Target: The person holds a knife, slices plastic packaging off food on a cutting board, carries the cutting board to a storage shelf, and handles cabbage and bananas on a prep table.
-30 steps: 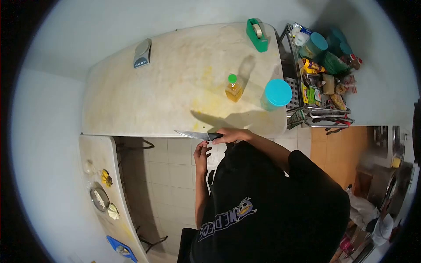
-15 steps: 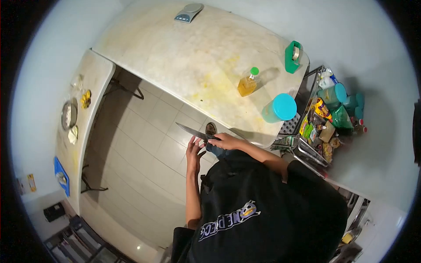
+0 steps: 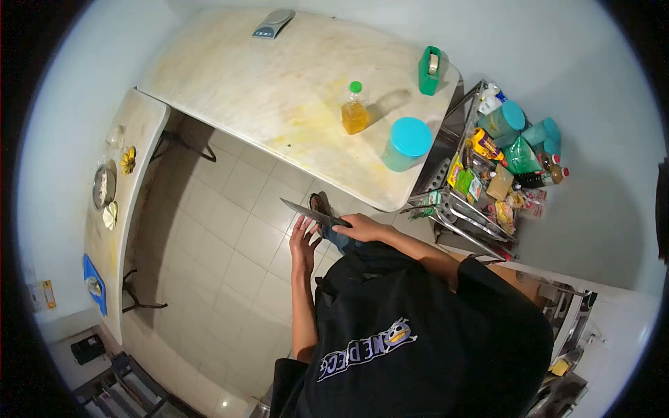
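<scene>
My right hand [image 3: 362, 227] is wrapped round the black handle of a knife [image 3: 304, 210], whose blade points left over the tiled floor. Just below the blade is my left hand [image 3: 302, 244], its fingers raised and apart; whether a fingertip touches the blade I cannot tell. Both hands are in front of my black shirt, off the near edge of the large table [image 3: 230, 83]. On that table stand a green-capped bottle of amber liquid [image 3: 355, 117] and a blue-lidded container [image 3: 407, 144].
A tape dispenser [image 3: 430, 72] and a scale [image 3: 272, 25] sit on the large table. Right of it is a rack [image 3: 463, 219] with packets and jars. The left side table [image 3: 118, 258] holds bananas [image 3: 128, 160], a metal bowl [image 3: 104, 188] and a blue tray [image 3: 94, 284].
The view has turned, and the large table now slants away with more floor showing. My hands have moved off the table's edge with the knife. My left hand's fingers have spread.
</scene>
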The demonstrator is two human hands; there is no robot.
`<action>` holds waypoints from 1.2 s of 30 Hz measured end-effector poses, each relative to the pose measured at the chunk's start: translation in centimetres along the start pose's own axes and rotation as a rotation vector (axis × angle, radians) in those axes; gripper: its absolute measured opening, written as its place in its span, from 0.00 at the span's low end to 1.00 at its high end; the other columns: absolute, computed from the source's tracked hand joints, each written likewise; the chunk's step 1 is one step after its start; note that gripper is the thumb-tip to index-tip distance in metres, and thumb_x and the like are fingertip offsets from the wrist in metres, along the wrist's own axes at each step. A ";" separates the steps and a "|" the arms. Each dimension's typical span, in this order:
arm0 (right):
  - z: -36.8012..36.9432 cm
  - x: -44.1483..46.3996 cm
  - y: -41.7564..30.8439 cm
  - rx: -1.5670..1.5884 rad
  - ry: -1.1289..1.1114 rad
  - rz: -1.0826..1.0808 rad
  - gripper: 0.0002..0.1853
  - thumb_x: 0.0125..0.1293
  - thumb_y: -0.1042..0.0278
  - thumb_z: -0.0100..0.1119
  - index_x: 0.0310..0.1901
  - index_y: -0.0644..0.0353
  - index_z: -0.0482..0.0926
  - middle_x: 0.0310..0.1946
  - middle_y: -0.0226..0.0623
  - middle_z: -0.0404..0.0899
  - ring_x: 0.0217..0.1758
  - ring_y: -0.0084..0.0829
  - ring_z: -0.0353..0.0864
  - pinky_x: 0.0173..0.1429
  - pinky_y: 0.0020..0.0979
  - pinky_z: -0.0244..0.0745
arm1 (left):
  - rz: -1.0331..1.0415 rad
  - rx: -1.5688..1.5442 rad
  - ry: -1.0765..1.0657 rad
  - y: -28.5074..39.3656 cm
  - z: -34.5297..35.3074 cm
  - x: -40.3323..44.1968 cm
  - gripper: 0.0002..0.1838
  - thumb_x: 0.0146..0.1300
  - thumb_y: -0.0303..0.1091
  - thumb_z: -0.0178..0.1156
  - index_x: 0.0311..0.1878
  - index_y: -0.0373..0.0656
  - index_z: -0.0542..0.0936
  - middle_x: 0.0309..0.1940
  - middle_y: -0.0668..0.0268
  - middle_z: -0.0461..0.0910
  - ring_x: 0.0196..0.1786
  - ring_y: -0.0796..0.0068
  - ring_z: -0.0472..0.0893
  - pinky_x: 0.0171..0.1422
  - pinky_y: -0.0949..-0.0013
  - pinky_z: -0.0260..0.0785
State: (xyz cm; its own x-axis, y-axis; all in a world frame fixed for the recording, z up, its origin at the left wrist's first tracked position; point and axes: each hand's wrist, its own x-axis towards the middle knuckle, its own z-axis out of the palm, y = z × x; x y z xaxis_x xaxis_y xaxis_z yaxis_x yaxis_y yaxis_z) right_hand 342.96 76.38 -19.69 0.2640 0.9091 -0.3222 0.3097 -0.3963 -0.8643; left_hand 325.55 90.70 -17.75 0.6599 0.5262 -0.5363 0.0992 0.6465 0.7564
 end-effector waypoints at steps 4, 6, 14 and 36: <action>-0.5 -2.8 -0.2 -0.046 -0.005 0.030 0.28 0.72 0.40 0.55 0.43 0.65 0.80 0.32 0.56 0.81 0.39 0.54 0.83 0.45 0.47 0.74 | 0.024 -0.024 -0.006 -1.1 0.5 -0.8 0.39 0.68 0.56 0.57 0.78 0.50 0.61 0.72 0.63 0.66 0.70 0.59 0.69 0.72 0.43 0.58; -0.5 -4.1 -0.1 -0.080 0.009 0.036 0.29 0.72 0.39 0.55 0.43 0.65 0.79 0.32 0.56 0.82 0.39 0.55 0.83 0.45 0.47 0.74 | 0.035 -0.043 -0.015 -1.6 0.8 -1.4 0.39 0.68 0.56 0.57 0.78 0.51 0.61 0.73 0.63 0.65 0.70 0.59 0.69 0.72 0.43 0.58; -0.3 -8.0 0.9 -0.162 -0.065 0.063 0.29 0.70 0.35 0.52 0.50 0.56 0.82 0.36 0.54 0.84 0.43 0.55 0.84 0.50 0.50 0.76 | 0.102 -0.137 0.065 -2.9 -0.6 -2.8 0.35 0.69 0.55 0.57 0.75 0.51 0.65 0.67 0.68 0.70 0.61 0.66 0.73 0.66 0.52 0.61; 1.7 -0.4 -2.7 -0.100 -0.184 -0.022 0.29 0.69 0.38 0.60 0.50 0.61 0.83 0.39 0.51 0.84 0.43 0.43 0.84 0.49 0.39 0.75 | 0.136 -0.346 0.325 0.8 -5.7 -3.2 0.14 0.71 0.53 0.60 0.39 0.54 0.74 0.34 0.76 0.75 0.38 0.78 0.76 0.48 0.61 0.70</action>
State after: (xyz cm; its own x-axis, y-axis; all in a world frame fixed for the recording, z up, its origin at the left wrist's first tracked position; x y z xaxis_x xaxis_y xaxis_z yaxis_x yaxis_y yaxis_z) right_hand 340.42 77.32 -17.89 0.0883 0.9221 -0.3768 0.4053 -0.3788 -0.8320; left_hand 319.28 92.63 -17.54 0.3781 0.7279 -0.5720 -0.2610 0.6766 0.6885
